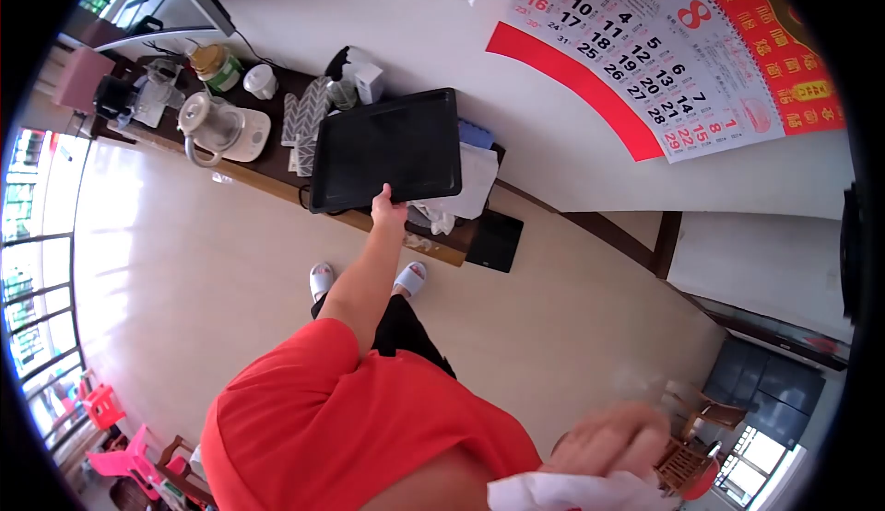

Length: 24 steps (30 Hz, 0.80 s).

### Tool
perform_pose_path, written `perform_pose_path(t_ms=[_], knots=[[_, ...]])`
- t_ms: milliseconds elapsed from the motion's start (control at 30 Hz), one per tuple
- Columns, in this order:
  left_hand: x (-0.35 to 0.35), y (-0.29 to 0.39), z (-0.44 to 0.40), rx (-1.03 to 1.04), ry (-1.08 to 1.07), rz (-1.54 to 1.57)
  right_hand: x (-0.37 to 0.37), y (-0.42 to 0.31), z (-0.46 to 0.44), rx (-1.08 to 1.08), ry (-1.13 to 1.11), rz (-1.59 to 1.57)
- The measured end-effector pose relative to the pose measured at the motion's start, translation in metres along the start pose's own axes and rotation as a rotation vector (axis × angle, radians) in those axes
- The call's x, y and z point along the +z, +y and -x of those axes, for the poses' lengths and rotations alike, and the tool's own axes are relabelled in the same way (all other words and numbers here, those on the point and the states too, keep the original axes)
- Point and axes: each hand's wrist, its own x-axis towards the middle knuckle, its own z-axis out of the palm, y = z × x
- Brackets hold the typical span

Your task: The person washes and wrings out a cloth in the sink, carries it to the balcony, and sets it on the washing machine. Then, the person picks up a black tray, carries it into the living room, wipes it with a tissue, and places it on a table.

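Observation:
My left hand (387,209) reaches forward, its thumb over the near rim of a black baking tray (385,150) and its fingers underneath. The tray is over a dark wooden cabinet top (288,172); I cannot tell whether it rests on anything there. Close to the camera at lower right, my right hand (613,442) is blurred, fingers curled over a white cloth or tissue (562,493). Left of the tray lie grey patterned oven mitts (304,124). White crumpled cloth or paper (441,218) shows beside its near right corner.
A glass kettle on a white base (221,129), a white cup (261,82), a jar (215,66) and a clear bottle (342,94) stand along the cabinet. A black flat panel (495,241) is at its right end. A calendar (645,50) hangs on the wall.

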Motion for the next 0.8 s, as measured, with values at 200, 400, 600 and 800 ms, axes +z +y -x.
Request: perform_pose_path(t_ms=[200, 400, 600, 800], knots=[[-0.030, -0.022, -0.024, 0.099, 0.016, -0.207, -0.062, 0.010, -0.009, 0.070, -0.117, -0.007], [-0.033, 0.010, -0.038, -0.064, -0.047, -0.518, -0.088, 0.025, -0.009, 0.139, -0.088, -0.214], [-0.039, 0.041, -0.047, -0.218, 0.033, -0.610, -0.043, 0.028, -0.020, 0.388, 0.423, 0.019], [-0.031, 0.046, -0.050, 0.077, -0.061, -0.621, -0.042, 0.064, -0.060, 0.316, -0.113, -0.409]])
